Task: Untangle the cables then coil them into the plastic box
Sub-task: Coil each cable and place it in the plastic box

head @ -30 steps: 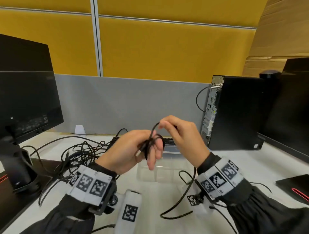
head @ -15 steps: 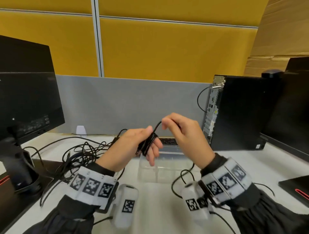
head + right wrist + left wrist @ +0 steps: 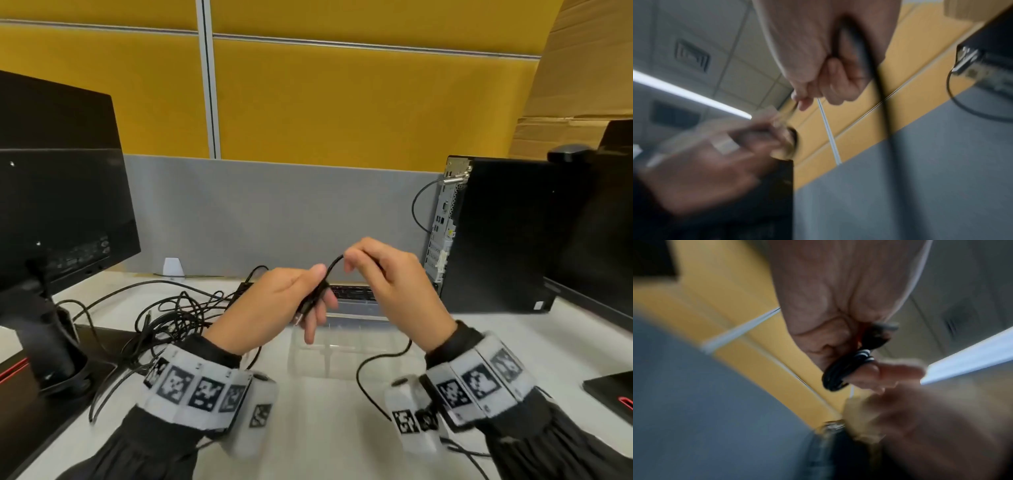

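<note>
Above the desk my left hand (image 3: pixel 294 298) holds a small coil of black cable (image 3: pixel 313 299) wound round its fingers; the left wrist view shows the turns of this black cable (image 3: pixel 846 369) across one finger. My right hand (image 3: pixel 373 270) pinches the same cable's free strand (image 3: pixel 334 265) just right of the coil, and the black cable (image 3: pixel 877 78) runs down past its palm. The loose tail (image 3: pixel 368 366) hangs to the desk. A clear plastic box (image 3: pixel 342 356) stands on the desk below both hands. A tangle of black cables (image 3: pixel 164 315) lies to the left.
A monitor (image 3: pixel 58 212) on a stand occupies the left side. A black computer tower (image 3: pixel 496 236) stands at the right, with a second dark screen (image 3: pixel 603 222) beyond it. A keyboard (image 3: pixel 352 294) lies behind the box. A grey and yellow partition closes off the back.
Both hands have stayed together above the box while the right hand led the strand round the left fingers. The tail on the desk has been drawn up and is shorter.
</note>
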Available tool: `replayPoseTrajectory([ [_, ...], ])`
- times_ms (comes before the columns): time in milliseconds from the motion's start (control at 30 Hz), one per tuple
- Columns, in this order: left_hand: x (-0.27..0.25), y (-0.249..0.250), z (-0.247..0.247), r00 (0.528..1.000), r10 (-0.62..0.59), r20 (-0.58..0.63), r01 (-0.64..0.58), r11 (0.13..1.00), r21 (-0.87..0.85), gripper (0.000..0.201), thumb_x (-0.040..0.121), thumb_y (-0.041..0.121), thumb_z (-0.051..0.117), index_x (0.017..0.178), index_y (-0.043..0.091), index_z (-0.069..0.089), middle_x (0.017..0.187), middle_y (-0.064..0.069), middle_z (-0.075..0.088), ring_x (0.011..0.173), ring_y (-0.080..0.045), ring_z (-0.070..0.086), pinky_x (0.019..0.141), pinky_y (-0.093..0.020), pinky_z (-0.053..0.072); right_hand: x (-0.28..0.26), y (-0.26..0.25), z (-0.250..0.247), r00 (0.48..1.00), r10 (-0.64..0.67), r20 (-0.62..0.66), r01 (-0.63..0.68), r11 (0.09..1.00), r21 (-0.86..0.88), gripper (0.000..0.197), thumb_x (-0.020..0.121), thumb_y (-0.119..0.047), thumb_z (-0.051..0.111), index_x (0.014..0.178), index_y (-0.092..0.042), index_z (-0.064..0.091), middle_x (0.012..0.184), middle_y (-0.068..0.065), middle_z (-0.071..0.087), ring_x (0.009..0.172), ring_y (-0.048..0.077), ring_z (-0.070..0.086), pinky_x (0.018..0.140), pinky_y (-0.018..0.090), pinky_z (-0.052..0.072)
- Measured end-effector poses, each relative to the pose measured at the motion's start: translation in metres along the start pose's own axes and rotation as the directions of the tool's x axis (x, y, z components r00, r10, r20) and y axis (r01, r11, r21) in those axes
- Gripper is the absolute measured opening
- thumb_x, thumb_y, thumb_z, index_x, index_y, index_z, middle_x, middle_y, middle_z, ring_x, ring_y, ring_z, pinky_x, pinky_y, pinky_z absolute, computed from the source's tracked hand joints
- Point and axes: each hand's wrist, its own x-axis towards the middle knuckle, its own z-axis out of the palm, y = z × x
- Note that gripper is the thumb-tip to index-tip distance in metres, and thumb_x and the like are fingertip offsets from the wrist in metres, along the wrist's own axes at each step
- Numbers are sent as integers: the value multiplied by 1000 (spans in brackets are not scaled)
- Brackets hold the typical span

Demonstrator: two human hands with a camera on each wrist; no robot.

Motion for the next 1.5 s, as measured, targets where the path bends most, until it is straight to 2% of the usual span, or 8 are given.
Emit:
replayPoseTrajectory([
  [267,2,12,-3,957,88,-278,-230,812,-537,24,92,17,41,105,9,60,90,-5,72,84,-14,69,77,-19,52,-32,-2,23,767,39,641,-67,998,19,24,101,-28,36,93,-20,57,68,-24,50,68,-4,48,65,14,33],
  [400,5,-4,0,947,122,-296,-160,981,-108,24,87,29,47,92,40,68,114,0,66,112,-9,59,99,-26,44,-28,-17,14,860,-85,504,103,995,-8,24,101,-30,36,89,-22,56,60,-16,46,58,1,44,59,19,32],
  [567,2,3,1,1000,-25,-11,23,987,-159,38,96,34,38,86,8,64,70,-7,69,62,-15,63,71,-25,48,-3,-3,10,991,-132,31,134,989,-63,24,96,-32,40,88,-21,60,72,-12,59,64,0,51,65,24,44],
  [667,-7,21,-2,997,-42,66,67,895,-441,44,91,39,40,76,6,65,52,-3,59,45,-14,51,55,-17,42,1,11,12,985,39,169,-24,996,-90,31,96,-48,28,87,-32,54,70,-5,55,64,10,49,69,40,47],
  [800,-3,25,-6,979,44,-197,-175,670,-721,29,83,17,44,93,3,68,77,-6,71,69,-11,68,67,-17,53,-16,10,14,807,97,583,-121,993,3,30,102,-31,30,98,-17,56,69,-31,54,64,-6,48,63,14,36],
  [967,8,-5,-10,940,98,-327,-136,986,-94,23,97,13,45,97,19,68,111,3,68,117,-6,55,103,-28,40,-28,-16,12,796,-5,606,66,995,-78,26,101,-34,33,90,-22,53,61,-11,45,57,5,43,59,23,35],
  [1167,-3,6,-1,996,-44,73,59,973,-223,40,94,32,45,82,0,65,61,-3,66,61,-13,63,72,-19,48,7,-1,3,996,-33,81,43,991,-125,32,92,-42,41,72,-21,54,59,-16,51,61,4,49,60,31,42],
  [1500,-2,30,-2,957,4,-290,-237,587,-774,32,80,20,47,65,11,73,52,3,53,39,-3,44,48,-13,43,-23,12,15,881,55,471,-86,995,45,27,101,-29,33,79,-19,45,61,-14,43,57,3,40,58,17,32],
])
